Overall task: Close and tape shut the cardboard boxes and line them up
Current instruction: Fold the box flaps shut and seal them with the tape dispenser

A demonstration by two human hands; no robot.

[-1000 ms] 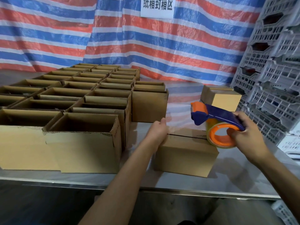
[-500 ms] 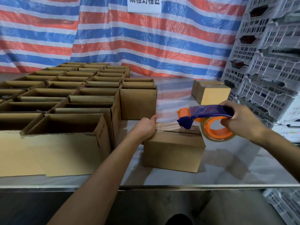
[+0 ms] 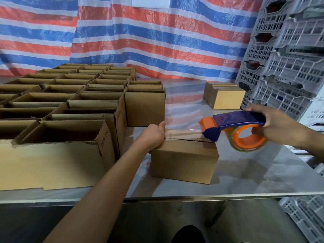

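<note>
taping is in hand: on the near surface [image 3: 245, 178] the closed box [image 3: 184, 160] has the left hand [image 3: 155, 135] clamped over its left end, pinning the tape [image 3: 185, 133], while the right hand [image 3: 278, 126] grips the dispenser [image 3: 235, 120] at the top's right edge. next, i judge, run tape down that end and cut. open boxes [image 3: 70, 109] wait left; a sealed box [image 3: 226, 98] stands far right.

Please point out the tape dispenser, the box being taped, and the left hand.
tape dispenser [image 3: 240, 118]: head view, on its blue handle.
box being taped [image 3: 184, 163]: head view, on its front side.
left hand [image 3: 155, 135]: head view, on its back.
</note>
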